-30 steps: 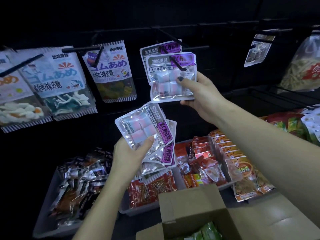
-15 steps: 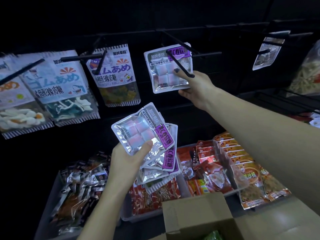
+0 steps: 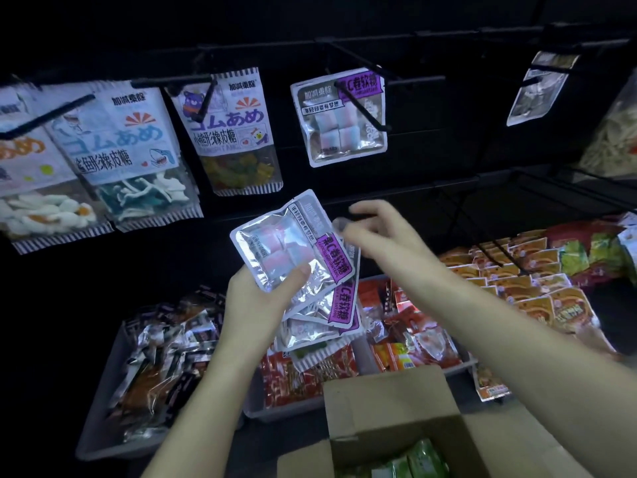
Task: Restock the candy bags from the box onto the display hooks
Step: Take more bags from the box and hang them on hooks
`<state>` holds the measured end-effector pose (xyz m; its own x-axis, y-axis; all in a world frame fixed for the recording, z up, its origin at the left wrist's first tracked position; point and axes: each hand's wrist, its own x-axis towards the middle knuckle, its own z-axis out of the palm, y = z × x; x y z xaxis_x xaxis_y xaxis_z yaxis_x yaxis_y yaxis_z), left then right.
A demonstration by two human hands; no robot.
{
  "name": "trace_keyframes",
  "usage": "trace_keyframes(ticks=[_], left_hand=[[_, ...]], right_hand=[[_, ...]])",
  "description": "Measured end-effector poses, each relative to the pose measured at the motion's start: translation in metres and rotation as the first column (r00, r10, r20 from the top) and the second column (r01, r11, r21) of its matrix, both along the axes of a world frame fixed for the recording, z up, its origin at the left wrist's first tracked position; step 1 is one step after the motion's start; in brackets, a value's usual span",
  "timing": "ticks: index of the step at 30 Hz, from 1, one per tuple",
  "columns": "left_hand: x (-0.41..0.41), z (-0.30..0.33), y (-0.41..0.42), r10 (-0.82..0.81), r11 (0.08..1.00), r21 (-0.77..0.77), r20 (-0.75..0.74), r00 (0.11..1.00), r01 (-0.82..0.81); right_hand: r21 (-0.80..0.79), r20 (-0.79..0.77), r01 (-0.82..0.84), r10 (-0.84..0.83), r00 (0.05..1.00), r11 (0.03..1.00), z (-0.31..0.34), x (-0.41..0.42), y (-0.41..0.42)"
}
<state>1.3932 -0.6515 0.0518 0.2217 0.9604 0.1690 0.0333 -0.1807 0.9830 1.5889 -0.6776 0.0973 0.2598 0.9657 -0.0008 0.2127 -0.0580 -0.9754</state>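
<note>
The right hand [image 3: 372, 236] has left the display hook [image 3: 365, 101] and come back down to the stack of candy bags [image 3: 293, 267] held in the left hand [image 3: 255, 305]. The bag it was placing a moment ago now hangs free on that hook as the hung bag [image 3: 341, 115], in front of another of the same kind. That placement can be judged complete.

Grip state, right hand: fingers loosely curled and blurred by motion, thumb and forefinger just beside the upper right corner of the top bag of the stack. No bag is held yet; whether the fingertips already touch the corner cannot be told.

Grip state, left hand: thumb pressed across the front of the stack, fingers behind it, several bags fanned out.

The cardboard box [image 3: 386, 405] stands open at the lower edge of the view, with green packets visible inside.

Probable next step: pinch the top bag by its upper edge, then lift it to the same hook.
</note>
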Motion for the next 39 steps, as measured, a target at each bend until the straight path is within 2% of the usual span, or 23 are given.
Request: trace_keyframes(ticks=[2, 4, 8, 11, 14, 18, 22, 28, 36, 39], left_hand=[[0.002, 0.000, -0.003, -0.004, 1.000, -0.015, 0.021, 1.000, 0.005], [0.004, -0.002, -0.006, 0.002, 1.000, -0.025, 0.043, 0.999, -0.001], [0.008, -0.007, -0.010, 0.003, 0.998, -0.067, 0.089, 0.996, 0.003], [0.006, -0.007, -0.009, 0.012, 0.992, -0.123, 0.095, 0.995, 0.000], [0.001, -0.005, -0.007, -0.006, 0.998, -0.063, -0.028, 1.000, 0.004], [-0.003, -0.011, -0.001, 0.001, 0.998, -0.057, -0.099, 0.995, -0.007], [-0.006, -0.014, 0.000, 0.047, 0.996, -0.070, -0.084, 0.995, -0.053], [-0.015, -0.009, 0.006, 0.164, 0.984, -0.060, -0.047, 0.985, -0.167], [-0.015, -0.011, 0.001, 0.145, 0.989, -0.013, -0.080, 0.986, -0.146], [-0.016, -0.010, 0.000, 0.143, 0.989, -0.009, -0.078, 0.987, -0.144]], right_hand=[[0.019, 0.116, -0.048, 0.045, 0.992, 0.999, -0.009, -0.008, -0.011], [0.020, 0.146, -0.044, 0.041, 0.988, 0.999, -0.016, -0.012, -0.012], [0.026, -0.041, -0.046, 0.047, 0.998, 0.999, -0.023, -0.013, -0.012], [0.038, -0.117, -0.017, 0.022, 0.993, 0.999, -0.024, -0.013, -0.010], [0.065, -0.237, 0.059, -0.042, 0.971, 0.996, -0.026, -0.008, -0.007], [0.067, -0.355, 0.142, -0.109, 0.928, 0.988, -0.023, -0.002, -0.003], [0.120, -0.352, 0.243, -0.188, 0.917, 0.963, -0.006, 0.012, -0.006], [0.251, -0.328, 0.175, -0.086, 0.941, 0.952, 0.026, 0.033, -0.012], [0.346, -0.136, 0.120, -0.077, 0.988, 0.930, 0.053, 0.036, 0.000], [0.347, -0.147, 0.130, -0.083, 0.986, 0.929, 0.051, 0.038, 0.000]])
